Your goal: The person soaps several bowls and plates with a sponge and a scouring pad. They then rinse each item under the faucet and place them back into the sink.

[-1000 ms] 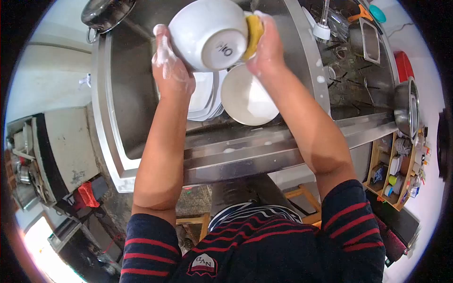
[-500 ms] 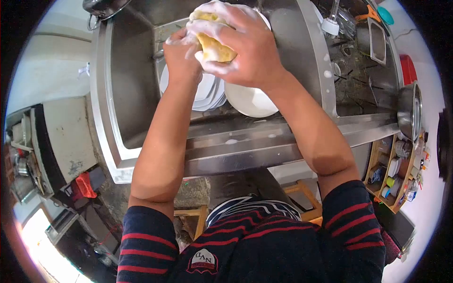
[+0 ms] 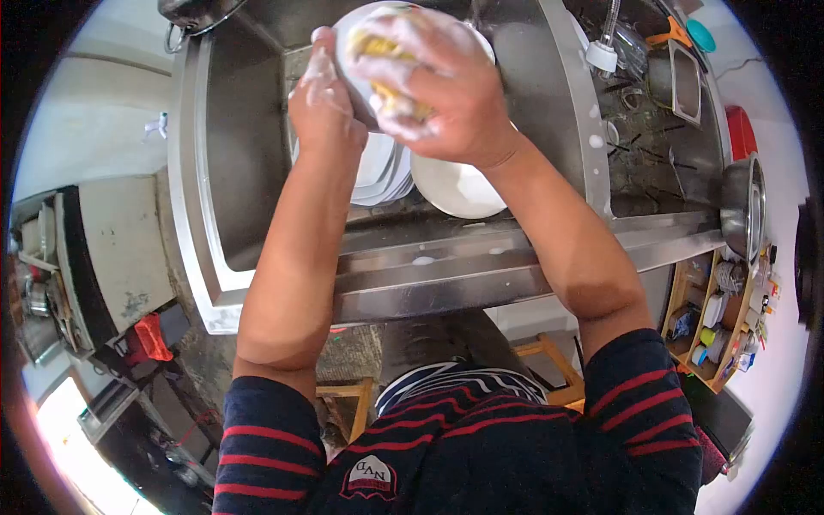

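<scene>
My left hand [image 3: 324, 107], streaked with foam, grips the left edge of a white plate [image 3: 349, 69] held above the sink. Closed round a yellow sponge [image 3: 375, 45], my right hand [image 3: 463, 99] presses it on the plate's face. Thick suds cover the sponge and the right fingers, which are partly blurred. Below the hands, a stack of white plates [image 3: 378, 176] lies in the sink. Beside the stack is a round white dish [image 3: 459, 190], partly hidden by my right wrist.
The steel sink [image 3: 245, 172] has a raised front rim [image 3: 421, 287]. In the right basin are glasses [image 3: 631, 94] and a metal pan [image 3: 686, 79], below a hose end [image 3: 602, 56]. A steel bowl [image 3: 740, 206] stands at the right edge, a dark pot [image 3: 197, 13] at the upper left.
The plate has come into clear view, tilted up between my hands. My right hand has shifted slightly with the sponge across its face, and the left thumb now points up along the edge.
</scene>
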